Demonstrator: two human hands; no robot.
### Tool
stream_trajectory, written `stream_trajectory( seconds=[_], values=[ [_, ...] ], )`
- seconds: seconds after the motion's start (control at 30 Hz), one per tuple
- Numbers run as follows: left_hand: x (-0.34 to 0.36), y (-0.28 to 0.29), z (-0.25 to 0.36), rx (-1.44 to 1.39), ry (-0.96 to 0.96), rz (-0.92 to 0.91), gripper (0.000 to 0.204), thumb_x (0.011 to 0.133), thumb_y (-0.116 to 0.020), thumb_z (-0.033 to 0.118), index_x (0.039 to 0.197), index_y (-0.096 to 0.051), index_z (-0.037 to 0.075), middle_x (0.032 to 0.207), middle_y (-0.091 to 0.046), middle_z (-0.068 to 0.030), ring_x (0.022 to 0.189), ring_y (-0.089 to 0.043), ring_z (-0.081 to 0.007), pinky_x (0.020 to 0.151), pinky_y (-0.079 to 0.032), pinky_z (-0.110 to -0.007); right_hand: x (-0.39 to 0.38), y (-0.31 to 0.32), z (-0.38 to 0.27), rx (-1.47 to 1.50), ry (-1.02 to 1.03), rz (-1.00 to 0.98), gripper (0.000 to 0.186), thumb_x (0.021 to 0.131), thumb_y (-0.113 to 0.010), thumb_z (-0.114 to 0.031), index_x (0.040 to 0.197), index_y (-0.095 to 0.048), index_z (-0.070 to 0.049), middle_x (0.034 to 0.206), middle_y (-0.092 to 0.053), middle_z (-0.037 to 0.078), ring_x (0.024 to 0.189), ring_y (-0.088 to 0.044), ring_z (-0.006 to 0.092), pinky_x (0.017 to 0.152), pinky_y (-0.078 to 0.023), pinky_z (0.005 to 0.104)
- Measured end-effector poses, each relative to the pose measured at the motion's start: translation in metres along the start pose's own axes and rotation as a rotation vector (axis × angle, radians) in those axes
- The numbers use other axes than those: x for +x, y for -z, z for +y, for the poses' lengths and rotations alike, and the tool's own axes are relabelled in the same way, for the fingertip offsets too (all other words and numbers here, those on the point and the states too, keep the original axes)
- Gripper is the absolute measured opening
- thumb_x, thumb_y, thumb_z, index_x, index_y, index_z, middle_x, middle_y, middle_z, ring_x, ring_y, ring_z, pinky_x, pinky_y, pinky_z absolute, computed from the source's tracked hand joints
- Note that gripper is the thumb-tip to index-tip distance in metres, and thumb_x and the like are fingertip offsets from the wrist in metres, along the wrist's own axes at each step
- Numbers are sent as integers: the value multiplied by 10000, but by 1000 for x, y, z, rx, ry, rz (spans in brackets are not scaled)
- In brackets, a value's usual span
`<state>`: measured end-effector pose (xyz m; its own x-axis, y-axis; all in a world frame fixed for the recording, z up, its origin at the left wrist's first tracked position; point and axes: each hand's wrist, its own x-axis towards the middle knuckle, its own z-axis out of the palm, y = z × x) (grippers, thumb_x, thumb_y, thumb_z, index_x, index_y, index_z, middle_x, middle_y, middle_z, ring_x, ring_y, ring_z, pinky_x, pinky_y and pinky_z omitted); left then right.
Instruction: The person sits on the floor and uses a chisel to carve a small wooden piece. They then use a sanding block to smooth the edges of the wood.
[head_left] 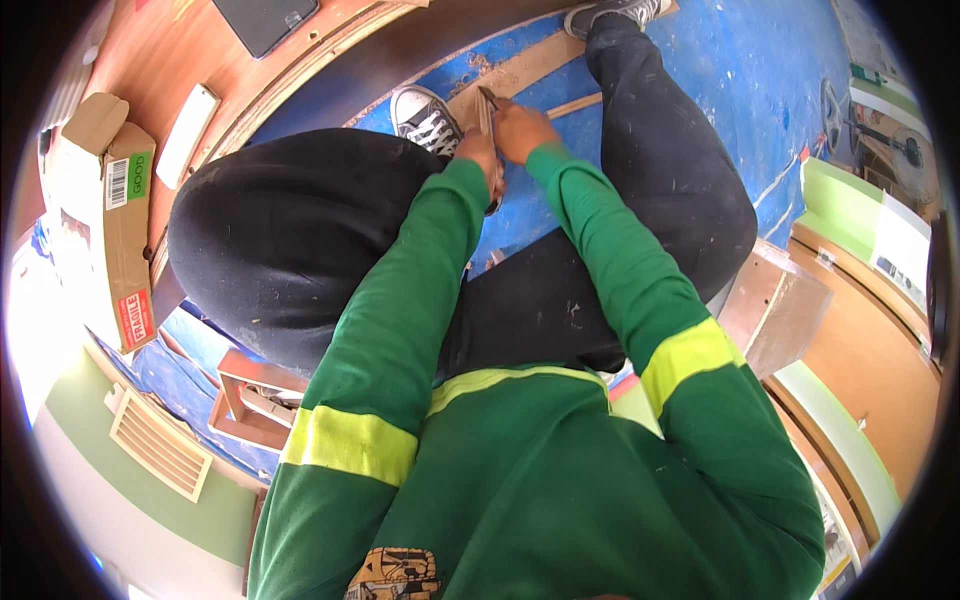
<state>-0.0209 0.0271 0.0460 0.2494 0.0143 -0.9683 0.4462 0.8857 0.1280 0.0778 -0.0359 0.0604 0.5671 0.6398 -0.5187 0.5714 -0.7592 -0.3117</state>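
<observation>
The person's left hand (478, 160) has its fingers closed around a narrow, light-coloured piece (485, 120), which points up between both hands, above the blue floor covering (690, 80) and just beside a black-and-white shoe (425, 117). The right hand (525, 130) is curled against the piece's right side; at this size, one cannot tell whether its fingers grip it. A wooden plank (540, 65) lies just beyond.
</observation>
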Motion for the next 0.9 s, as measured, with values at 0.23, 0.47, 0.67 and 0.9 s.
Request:
stream_trajectory(
  seconds=[0.23, 0.47, 0.67, 0.9],
  values=[
    [-1, 0, 0, 42, 24, 67, 570, 1052, -348, 642, 885, -488, 115, 649, -443, -33, 480, -372, -180, 425, -309, -324, 13, -6, 6, 105, -86, -35, 444, 1047, -456, -265, 1420, -616, -87, 1224, -708, 299, 1139, -679, 486, 1003, -541, 569],
    [-3, 2, 2, 82, 26, 69, 579, 1054, -353, 653, 883, -495, 119, 666, -454, -38, 491, -386, -188, 434, -333, -330, 2, -3, 5, 55, -24, -16, 428, 1051, -472, -237, 1414, -604, -52, 1187, -715, 298, 1116, -674, 497, 986, -536, 566],
    [2, -2, -2, 35, -1, 91, 625, 1061, -347, 696, 859, -486, 121, 652, -449, -45, 483, -382, -199, 430, -309, -351, -8, -2, 8, 61, -83, -40, 441, 1047, -475, -254, 1430, -603, -77, 1216, -711, 294, 1143, -673, 483, 1000, -536, 566],
    [2, 1, -1, 84, 17, 69, 609, 1066, -335, 674, 889, -493, 113, 644, -441, -55, 482, -368, -202, 426, -294, -350, 21, -10, 6, 23, -7, 4, 459, 1030, -495, -256, 1452, -599, -109, 1231, -708, 300, 1154, -674, 490, 1015, -535, 573]
  ],
)
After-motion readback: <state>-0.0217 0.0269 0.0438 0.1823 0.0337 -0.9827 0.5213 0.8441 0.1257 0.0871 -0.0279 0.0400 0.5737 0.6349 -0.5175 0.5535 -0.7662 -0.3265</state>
